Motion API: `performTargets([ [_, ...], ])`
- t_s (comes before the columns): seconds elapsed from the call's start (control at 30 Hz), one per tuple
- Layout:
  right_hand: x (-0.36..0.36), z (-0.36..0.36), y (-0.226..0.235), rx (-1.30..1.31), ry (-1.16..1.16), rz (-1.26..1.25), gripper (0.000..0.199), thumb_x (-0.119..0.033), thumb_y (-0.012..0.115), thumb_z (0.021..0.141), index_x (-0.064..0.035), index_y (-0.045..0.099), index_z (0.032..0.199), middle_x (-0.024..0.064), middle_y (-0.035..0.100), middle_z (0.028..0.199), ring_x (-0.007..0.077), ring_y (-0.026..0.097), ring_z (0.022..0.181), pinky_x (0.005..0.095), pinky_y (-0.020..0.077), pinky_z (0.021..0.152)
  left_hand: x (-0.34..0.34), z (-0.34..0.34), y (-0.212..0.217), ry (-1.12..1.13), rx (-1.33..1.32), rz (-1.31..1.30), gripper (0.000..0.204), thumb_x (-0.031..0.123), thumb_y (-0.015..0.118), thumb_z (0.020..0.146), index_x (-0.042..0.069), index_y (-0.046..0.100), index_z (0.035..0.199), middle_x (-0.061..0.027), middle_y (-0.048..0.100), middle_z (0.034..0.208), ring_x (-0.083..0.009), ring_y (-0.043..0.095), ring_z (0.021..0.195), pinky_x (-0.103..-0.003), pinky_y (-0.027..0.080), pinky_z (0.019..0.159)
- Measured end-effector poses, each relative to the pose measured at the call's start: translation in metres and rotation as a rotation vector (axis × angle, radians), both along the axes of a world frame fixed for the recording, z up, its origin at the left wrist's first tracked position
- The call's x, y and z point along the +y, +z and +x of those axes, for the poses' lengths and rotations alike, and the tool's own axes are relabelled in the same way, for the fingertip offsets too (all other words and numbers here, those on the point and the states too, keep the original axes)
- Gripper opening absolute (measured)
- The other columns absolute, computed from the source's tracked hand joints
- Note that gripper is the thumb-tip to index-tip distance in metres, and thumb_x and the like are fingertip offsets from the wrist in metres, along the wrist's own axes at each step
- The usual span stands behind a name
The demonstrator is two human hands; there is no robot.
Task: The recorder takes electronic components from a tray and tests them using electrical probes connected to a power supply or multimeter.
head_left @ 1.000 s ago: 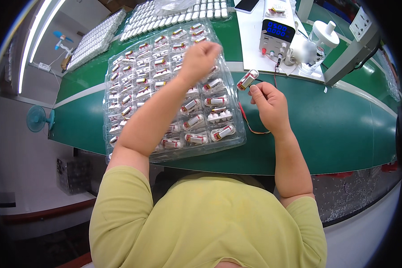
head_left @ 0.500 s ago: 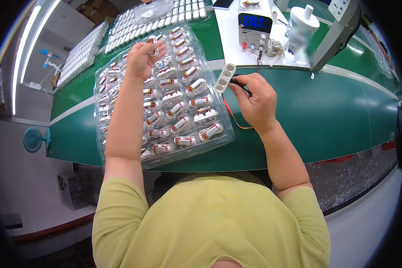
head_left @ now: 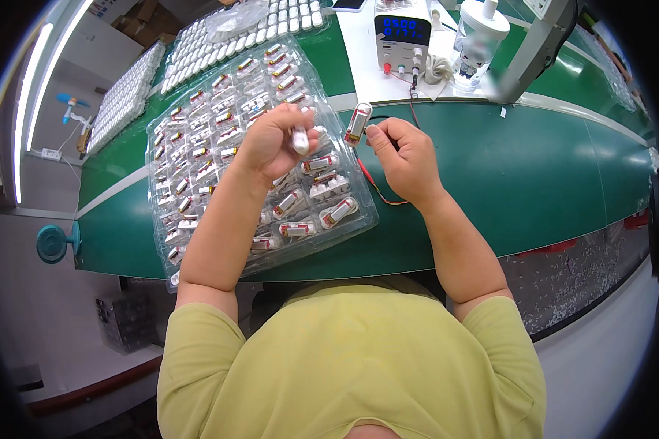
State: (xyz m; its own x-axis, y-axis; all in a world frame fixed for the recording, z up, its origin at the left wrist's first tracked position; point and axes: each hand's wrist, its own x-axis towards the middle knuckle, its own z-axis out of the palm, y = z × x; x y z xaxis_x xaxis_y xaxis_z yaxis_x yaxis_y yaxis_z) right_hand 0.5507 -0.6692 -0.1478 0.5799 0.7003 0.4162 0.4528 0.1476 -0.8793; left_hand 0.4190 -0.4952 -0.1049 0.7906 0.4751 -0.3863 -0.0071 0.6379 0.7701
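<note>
My left hand (head_left: pixel 274 143) is closed over the right part of a clear plastic tray (head_left: pixel 252 265). Its fingers hold a small white oblong piece (head_left: pixel 300 140). To the right of the tray, my right hand (head_left: pixel 406 157) pinches a white oblong housing with a silver-and-red battery pack (head_left: pixel 358 124) on its upward face. A black lead runs by the fingers of that hand, its tip hidden. A red lead (head_left: pixel 367 173) curves below the housing. Many similar battery units (head_left: pixel 338 212) sit in the tray's pockets.
A bench power supply (head_left: pixel 403 44) with a lit blue display stands on white paper at the back. Beside it are a lidded clear tumbler (head_left: pixel 478 44) and a grey metal post (head_left: pixel 542 51). Trays of white cases (head_left: pixel 128 99) lie at the far left, on the green table (head_left: pixel 505 197).
My left hand has come right and nearer, now with a white piece. The right hand's housing now shows its battery face instead of its recessed face. The supply's lower display line has changed.
</note>
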Motion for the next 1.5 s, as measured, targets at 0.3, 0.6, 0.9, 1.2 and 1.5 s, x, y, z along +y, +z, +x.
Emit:
performTargets([
  [0.3,-0.001,-0.005,-0.005,-0.082,0.105,0.007,0.021,-0.016,0.063,0.085,-0.0004,0.058,0.072,0.0137,0.056,0.066,0.0278,0.053,0.058,0.0363,0.0408,0.054,-0.027,0.016,0.002,-0.445,0.075,1.460,0.042,0.016,0.075,0.069,0.009,0.066,0.109,-0.0089,0.060,0.088,-0.0168,0.057,0.071,-0.028,0.047,0.066],
  [0.6,-0.002,0.003,0.000,0.284,-0.022,0.071,0.023,-0.011,0.061,0.089,-0.0003,0.056,0.069,-0.0010,0.050,0.060,0.0052,0.040,0.054,0.0233,0.0325,0.048,0.121,0.018,-0.002,0.177,0.675,1.638,0.036,0.019,0.064,0.074,0.009,0.061,0.108,-0.0139,0.066,0.090,-0.0313,0.063,0.091,-0.039,0.050,0.077],
  [0.9,0.001,-0.004,-0.002,0.162,0.021,0.044,0.022,-0.011,0.062,0.088,0.0011,0.057,0.071,0.0013,0.053,0.063,0.0069,0.043,0.054,0.0239,0.0350,0.050,0.155,0.027,-0.007,0.288,0.999,1.707,0.040,0.041,0.062,0.081,0.008,0.067,0.104,-0.0084,0.068,0.085,-0.0224,0.065,0.080,-0.034,0.051,0.071],
  [1.2,0.008,-0.028,-0.005,0.116,0.131,-0.006,0.016,-0.012,0.061,0.088,0.0010,0.059,0.079,0.0102,0.057,0.070,0.0207,0.053,0.060,0.0312,0.0414,0.056,-0.003,0.034,-0.001,-0.078,0.010,0.225,0.060,0.048,0.033,0.099,-0.004,0.063,0.095,0.0012,0.050,0.062,-0.0088,0.044,0.051,-0.023,0.039,0.049],
  [1.5,0.007,-0.026,0.002,0.051,0.089,-0.010,0.016,-0.014,0.061,0.087,0.0005,0.060,0.079,0.0114,0.058,0.069,0.0232,0.054,0.059,0.0336,0.0419,0.055,-0.044,0.039,0.000,-0.100,0.051,0.307,0.056,0.045,0.034,0.100,-0.001,0.064,0.090,0.0003,0.047,0.073,-0.0086,0.041,0.066,-0.023,0.037,0.062],
])
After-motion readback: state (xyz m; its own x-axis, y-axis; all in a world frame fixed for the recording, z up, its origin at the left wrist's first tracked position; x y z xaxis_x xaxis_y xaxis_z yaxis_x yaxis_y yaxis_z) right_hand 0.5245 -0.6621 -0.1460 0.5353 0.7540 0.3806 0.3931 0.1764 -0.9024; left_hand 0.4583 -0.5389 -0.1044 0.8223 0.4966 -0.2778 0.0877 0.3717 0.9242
